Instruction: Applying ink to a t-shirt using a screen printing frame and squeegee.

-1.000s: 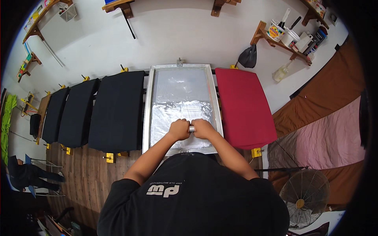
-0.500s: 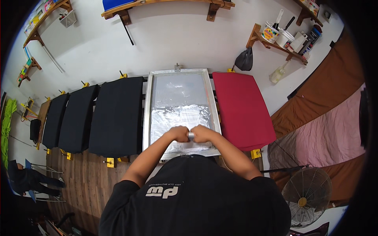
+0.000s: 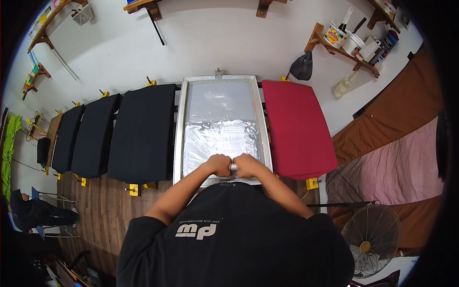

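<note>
A silver-framed printing screen (image 3: 180,129) lies in front of me. Glossy, wrinkled clear film (image 3: 217,136) shows over the nearer part of its surface. Both fists are close together above the screen's near end. My left hand (image 3: 220,165) is closed around a squeegee with a silver handle (image 3: 234,167), of which only a short bit shows between the fists. My right hand (image 3: 245,165) is wrapped round the same handle. The squeegee's blade is hidden under my hands and arms.
Boards with black cloth (image 3: 142,134) stand in a row to the left; one with red cloth (image 3: 300,129) is on the right. Yellow clamps (image 3: 134,190) jut out below. A fan (image 3: 370,239) stands lower right. A person (image 3: 43,213) is at the far left.
My view has shifted a little, so the screen sits higher in the picture. Both fists, still on the squeegee, have come closer to the screen's near edge.
</note>
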Demonstrator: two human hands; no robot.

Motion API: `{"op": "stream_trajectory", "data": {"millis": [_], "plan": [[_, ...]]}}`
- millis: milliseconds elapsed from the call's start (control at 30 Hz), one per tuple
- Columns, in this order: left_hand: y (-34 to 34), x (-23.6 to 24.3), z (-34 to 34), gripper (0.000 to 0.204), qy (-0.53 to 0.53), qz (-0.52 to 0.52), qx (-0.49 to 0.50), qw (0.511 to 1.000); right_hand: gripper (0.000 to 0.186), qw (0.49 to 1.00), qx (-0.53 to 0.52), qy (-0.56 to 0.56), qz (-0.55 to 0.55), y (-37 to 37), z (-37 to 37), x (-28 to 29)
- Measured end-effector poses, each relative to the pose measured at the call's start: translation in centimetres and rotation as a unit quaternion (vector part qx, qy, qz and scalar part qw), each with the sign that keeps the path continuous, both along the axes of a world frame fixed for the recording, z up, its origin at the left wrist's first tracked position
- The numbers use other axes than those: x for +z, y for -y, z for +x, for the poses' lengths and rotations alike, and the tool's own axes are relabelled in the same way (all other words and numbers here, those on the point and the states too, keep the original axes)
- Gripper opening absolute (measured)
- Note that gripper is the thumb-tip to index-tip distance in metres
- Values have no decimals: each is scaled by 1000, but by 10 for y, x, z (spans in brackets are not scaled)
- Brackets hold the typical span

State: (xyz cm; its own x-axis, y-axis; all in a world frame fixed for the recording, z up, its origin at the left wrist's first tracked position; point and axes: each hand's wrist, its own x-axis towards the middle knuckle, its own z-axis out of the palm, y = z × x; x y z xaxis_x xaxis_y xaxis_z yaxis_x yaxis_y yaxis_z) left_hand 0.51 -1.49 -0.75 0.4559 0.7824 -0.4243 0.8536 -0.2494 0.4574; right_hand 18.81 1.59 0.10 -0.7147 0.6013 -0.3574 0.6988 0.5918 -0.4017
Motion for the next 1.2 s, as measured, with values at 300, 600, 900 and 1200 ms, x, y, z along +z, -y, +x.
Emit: {"op": "stream_trajectory", "data": {"millis": [300,600,900,1200], "plan": [[-6,19,-1,32,3,-15,16,1000,34,998,28,-36,-54,-14,4,19],[30,-20,11,24,57,250,83,963,25,988,-28,-108,111,24,6,-4],[-19,16,-9,25,-2,23,32,999,31,997,28,-63,-19,-31,-2,13],[-85,20,-11,21,-45,86,87,991,29,995,-9,-89,48,-102,-15,3]]}}
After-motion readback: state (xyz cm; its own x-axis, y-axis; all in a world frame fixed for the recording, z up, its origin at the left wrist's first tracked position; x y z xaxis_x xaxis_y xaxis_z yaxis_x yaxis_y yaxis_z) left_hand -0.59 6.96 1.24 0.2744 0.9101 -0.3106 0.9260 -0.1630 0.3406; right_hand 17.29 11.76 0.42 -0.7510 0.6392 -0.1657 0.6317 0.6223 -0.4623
